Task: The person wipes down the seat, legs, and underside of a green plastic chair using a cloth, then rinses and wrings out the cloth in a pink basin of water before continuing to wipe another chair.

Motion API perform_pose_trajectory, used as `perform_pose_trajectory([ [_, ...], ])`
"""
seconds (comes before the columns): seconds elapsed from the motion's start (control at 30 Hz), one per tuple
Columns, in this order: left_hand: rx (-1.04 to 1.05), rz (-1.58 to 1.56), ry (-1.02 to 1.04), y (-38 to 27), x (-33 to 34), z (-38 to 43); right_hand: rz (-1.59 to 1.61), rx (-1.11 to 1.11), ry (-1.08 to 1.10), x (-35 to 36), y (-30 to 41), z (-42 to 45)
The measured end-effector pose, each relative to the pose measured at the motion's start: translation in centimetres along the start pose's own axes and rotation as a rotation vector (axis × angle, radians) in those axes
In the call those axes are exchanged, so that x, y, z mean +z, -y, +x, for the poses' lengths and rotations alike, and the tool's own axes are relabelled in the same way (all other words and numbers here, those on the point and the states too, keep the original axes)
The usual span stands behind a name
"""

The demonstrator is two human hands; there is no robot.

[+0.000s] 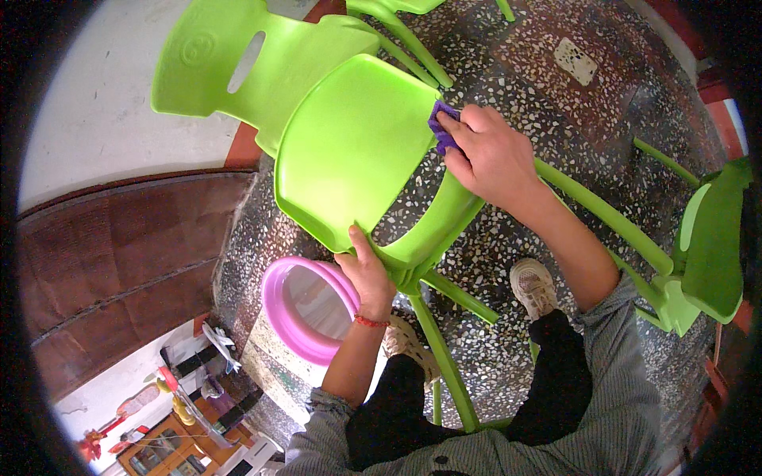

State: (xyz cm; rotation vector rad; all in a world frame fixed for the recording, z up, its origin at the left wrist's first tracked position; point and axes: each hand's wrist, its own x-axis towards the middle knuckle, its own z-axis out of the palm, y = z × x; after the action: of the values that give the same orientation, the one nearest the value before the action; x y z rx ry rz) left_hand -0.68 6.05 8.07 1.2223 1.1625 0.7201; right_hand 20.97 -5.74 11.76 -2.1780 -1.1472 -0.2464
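Note:
A bright green plastic chair (357,143) lies tipped in front of me, its seat facing up toward the camera and its slotted backrest at the upper left. My right hand (494,157) presses a folded purple cloth (443,126) against the right corner of the seat's edge. With the thumb on top, my left hand (368,271) grips the seat's lower corner; a red string bracelet circles that wrist. Just left of this hand, a pink plastic basin (278,318) holds greyish water and stands on the floor.
More green chairs stand at the right (711,250) and at the top (405,7). My shoes are on the speckled terrazzo floor (476,250). A brown door-like panel (137,232) and white wall are at left, a wooden cabinet (166,443) at lower left.

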Motion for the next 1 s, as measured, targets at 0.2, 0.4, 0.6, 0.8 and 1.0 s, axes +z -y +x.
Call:
perform_pose_trajectory([
  [0.2, -0.044, 0.065, -0.029, -1.0, 0.6, -0.5, 0.014, 0.038, 0.022, -0.3, 0.0, -0.2],
  [0.4, 0.006, 0.119, 0.013, -0.9, 0.5, 0.0, -0.167, 0.150, 0.246, -0.3, 0.7, 0.2],
  [0.6, 0.067, -0.002, 0.011, -0.3, 0.8, -0.2, -0.173, 0.146, 0.209, -0.3, 1.3, -0.1],
  [0.8, -0.029, 0.029, 0.018, -0.6, 0.1, 0.3, -0.155, 0.452, 0.381, -0.8, 1.1, -3.8],
  [1.0, 0.089, 0.097, -0.028, 0.6, -0.1, 0.6, 0.122, 0.307, 0.200, -1.8, -0.7, -5.5],
])
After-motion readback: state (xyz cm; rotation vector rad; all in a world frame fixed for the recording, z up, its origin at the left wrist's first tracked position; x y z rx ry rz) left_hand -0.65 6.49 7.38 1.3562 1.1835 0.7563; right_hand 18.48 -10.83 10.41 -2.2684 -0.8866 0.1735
